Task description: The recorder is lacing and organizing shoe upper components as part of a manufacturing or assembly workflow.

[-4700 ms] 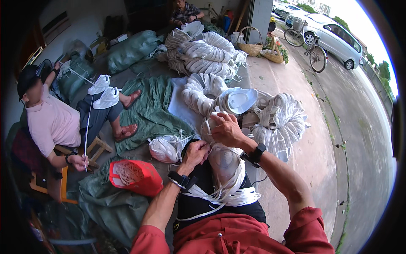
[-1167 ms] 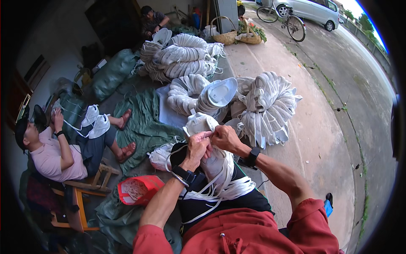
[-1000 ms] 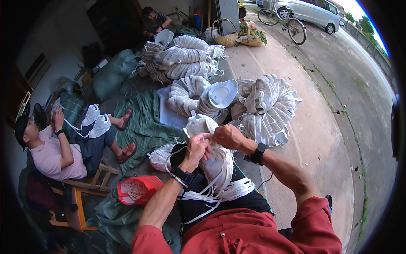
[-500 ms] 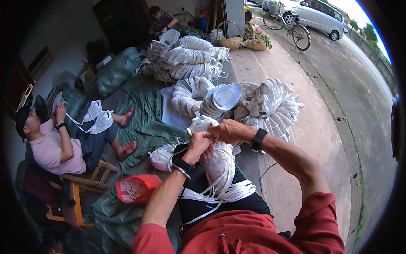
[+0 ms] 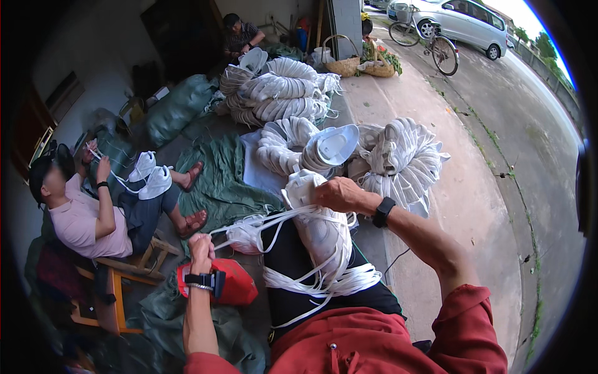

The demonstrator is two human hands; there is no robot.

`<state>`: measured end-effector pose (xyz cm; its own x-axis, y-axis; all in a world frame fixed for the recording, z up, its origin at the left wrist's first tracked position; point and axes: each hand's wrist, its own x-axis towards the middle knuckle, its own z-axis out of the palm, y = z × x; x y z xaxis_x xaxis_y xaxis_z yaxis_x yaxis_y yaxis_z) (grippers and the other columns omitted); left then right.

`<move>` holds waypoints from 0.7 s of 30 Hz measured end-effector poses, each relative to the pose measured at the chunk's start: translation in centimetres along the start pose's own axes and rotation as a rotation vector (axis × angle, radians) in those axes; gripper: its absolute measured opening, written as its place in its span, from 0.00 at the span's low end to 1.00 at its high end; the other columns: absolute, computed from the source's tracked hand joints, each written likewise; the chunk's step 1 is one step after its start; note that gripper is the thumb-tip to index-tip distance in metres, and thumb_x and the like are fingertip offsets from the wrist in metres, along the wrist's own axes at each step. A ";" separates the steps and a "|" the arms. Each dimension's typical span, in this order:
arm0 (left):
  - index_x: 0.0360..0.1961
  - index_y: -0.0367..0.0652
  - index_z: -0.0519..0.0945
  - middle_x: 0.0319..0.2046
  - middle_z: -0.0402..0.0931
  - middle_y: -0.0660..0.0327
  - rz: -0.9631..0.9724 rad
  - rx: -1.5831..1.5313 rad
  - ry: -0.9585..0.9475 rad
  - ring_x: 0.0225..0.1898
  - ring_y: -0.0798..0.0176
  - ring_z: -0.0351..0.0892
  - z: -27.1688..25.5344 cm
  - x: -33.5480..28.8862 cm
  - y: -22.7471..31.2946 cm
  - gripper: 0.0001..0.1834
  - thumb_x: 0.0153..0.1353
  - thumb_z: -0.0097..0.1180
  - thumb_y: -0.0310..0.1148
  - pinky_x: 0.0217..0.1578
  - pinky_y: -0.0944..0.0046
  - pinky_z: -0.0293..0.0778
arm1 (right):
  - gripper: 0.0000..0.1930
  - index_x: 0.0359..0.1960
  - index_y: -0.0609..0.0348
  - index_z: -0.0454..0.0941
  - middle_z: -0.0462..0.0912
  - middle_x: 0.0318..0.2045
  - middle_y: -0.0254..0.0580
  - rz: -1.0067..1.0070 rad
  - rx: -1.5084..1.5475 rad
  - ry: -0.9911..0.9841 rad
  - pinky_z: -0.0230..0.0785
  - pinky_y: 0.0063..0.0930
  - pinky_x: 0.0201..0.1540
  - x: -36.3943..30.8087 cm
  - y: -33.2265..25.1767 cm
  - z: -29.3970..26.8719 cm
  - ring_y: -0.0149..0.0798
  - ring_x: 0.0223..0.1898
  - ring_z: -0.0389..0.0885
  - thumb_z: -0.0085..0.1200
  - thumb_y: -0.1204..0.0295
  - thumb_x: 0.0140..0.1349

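A white shoe upper (image 5: 324, 235) lies along my black-clad lap, its far end near the stacked uppers. My left hand (image 5: 200, 251) is closed round white shoelaces (image 5: 249, 224), which stretch taut from it to the upper. At the upper's far end, my right hand (image 5: 344, 195) grips its edge; the fingertips are partly hidden. A bundle of loose white laces (image 5: 349, 282) is draped across my lap. Just below my left hand sits a red container (image 5: 240, 283). Another white upper (image 5: 246, 235) lies beside my knee.
Coiled stacks of white uppers (image 5: 398, 156) stand ahead, with a larger pile (image 5: 280, 90) behind. At left, a seated person (image 5: 93, 215) handles laces; another person (image 5: 242, 36) sits at the back. Green sacking (image 5: 215, 171) covers the floor. Wicker baskets (image 5: 342, 67) stand near the doorway.
My left hand has moved from the upper down and left, drawing the laces out taut. My right hand stays at the upper's far end. The person at left has lowered their hands slightly.
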<state>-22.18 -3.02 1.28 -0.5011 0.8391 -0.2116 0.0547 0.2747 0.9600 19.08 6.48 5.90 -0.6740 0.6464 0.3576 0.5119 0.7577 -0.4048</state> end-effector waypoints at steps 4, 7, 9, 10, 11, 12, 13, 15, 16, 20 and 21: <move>0.31 0.42 0.70 0.12 0.64 0.63 -0.257 -0.303 -0.280 0.07 0.64 0.60 -0.6 -5.1 2.7 0.05 0.58 0.45 0.32 0.07 0.66 0.53 | 0.05 0.28 0.59 0.74 0.76 0.30 0.44 -0.153 0.057 0.105 0.68 0.38 0.28 1.5 -6.9 0.8 0.49 0.31 0.76 0.48 0.73 0.52; 0.32 0.43 0.70 0.14 0.65 0.62 -0.251 -0.746 -0.595 0.12 0.63 0.65 1.2 -9.0 7.4 0.06 0.63 0.42 0.31 0.15 0.66 0.60 | 0.10 0.35 0.61 0.75 0.75 0.31 0.50 -0.256 0.187 0.131 0.70 0.39 0.31 1.7 -11.3 5.0 0.51 0.33 0.77 0.48 0.71 0.52; 0.32 0.44 0.70 0.16 0.66 0.62 -0.225 -0.786 -0.597 0.14 0.62 0.66 2.0 -9.2 8.5 0.06 0.63 0.42 0.32 0.16 0.66 0.61 | 0.10 0.33 0.62 0.75 0.76 0.29 0.51 -0.177 0.188 0.027 0.70 0.39 0.31 1.8 -11.5 5.6 0.52 0.32 0.77 0.48 0.71 0.52; 0.32 0.44 0.71 0.18 0.67 0.61 -0.203 -0.814 -0.599 0.16 0.62 0.67 2.2 -9.2 8.9 0.06 0.63 0.42 0.32 0.17 0.66 0.62 | 0.09 0.32 0.63 0.75 0.76 0.26 0.50 -0.193 0.172 -0.123 0.70 0.39 0.30 2.0 -10.6 5.2 0.52 0.30 0.77 0.47 0.72 0.52; 0.33 0.44 0.71 0.25 0.73 0.59 -0.183 -0.845 -0.639 0.21 0.61 0.71 1.5 -8.6 8.1 0.07 0.63 0.41 0.32 0.19 0.67 0.63 | 0.08 0.30 0.64 0.75 0.76 0.24 0.49 -0.215 0.163 -0.278 0.70 0.38 0.29 2.3 -9.9 4.6 0.52 0.28 0.77 0.47 0.72 0.51; 0.33 0.44 0.71 0.25 0.73 0.59 -0.182 -0.852 -0.636 0.21 0.61 0.71 1.2 -8.1 7.6 0.07 0.63 0.41 0.32 0.19 0.67 0.63 | 0.07 0.27 0.63 0.75 0.75 0.19 0.45 -0.315 0.553 -0.090 0.69 0.35 0.27 2.7 -8.2 3.1 0.46 0.23 0.77 0.46 0.73 0.52; 0.33 0.44 0.71 0.30 0.75 0.56 -0.221 -0.876 -0.534 0.23 0.60 0.72 1.3 -7.5 6.6 0.07 0.63 0.41 0.32 0.19 0.67 0.64 | 0.07 0.26 0.60 0.75 0.75 0.20 0.37 -0.119 0.762 0.002 0.67 0.31 0.25 2.8 -7.3 0.5 0.36 0.23 0.76 0.45 0.72 0.56; 0.34 0.43 0.72 0.42 0.75 0.51 -0.225 -0.980 -0.522 0.31 0.58 0.76 -0.5 -5.6 3.4 0.09 0.64 0.40 0.32 0.22 0.68 0.65 | 0.12 0.28 0.57 0.74 0.76 0.21 0.31 0.380 1.129 0.125 0.62 0.18 0.21 2.6 -4.9 -6.5 0.26 0.20 0.71 0.42 0.65 0.64; 0.34 0.43 0.72 0.42 0.75 0.51 -0.231 -0.992 -0.513 0.31 0.58 0.76 -0.2 -5.2 2.6 0.09 0.64 0.40 0.32 0.22 0.68 0.65 | 0.11 0.29 0.55 0.73 0.75 0.21 0.31 0.520 1.224 0.344 0.59 0.16 0.20 2.1 -3.0 -8.7 0.24 0.19 0.68 0.40 0.65 0.65; 0.34 0.39 0.73 0.42 0.75 0.52 -0.268 -1.335 -0.491 0.41 0.55 0.75 2.6 -3.5 0.2 0.11 0.64 0.38 0.32 0.27 0.68 0.68 | 0.06 0.29 0.58 0.67 0.72 0.24 0.37 0.567 1.646 0.528 0.59 0.15 0.19 -4.1 8.0 -14.9 0.26 0.21 0.68 0.39 0.73 0.62; 0.34 0.39 0.73 0.40 0.75 0.53 -0.236 -1.370 -0.465 0.40 0.55 0.75 2.7 -2.9 -0.8 0.11 0.64 0.38 0.32 0.28 0.68 0.68 | 0.06 0.29 0.59 0.68 0.73 0.24 0.37 0.604 1.621 0.595 0.61 0.15 0.19 -5.1 9.3 -15.5 0.26 0.21 0.69 0.39 0.74 0.62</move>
<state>-18.42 -4.37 0.66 -0.0500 0.9844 -0.1686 -0.9659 -0.0047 0.2589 35.56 11.61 13.36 -0.1719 0.9833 -0.0596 -0.6197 -0.1550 -0.7694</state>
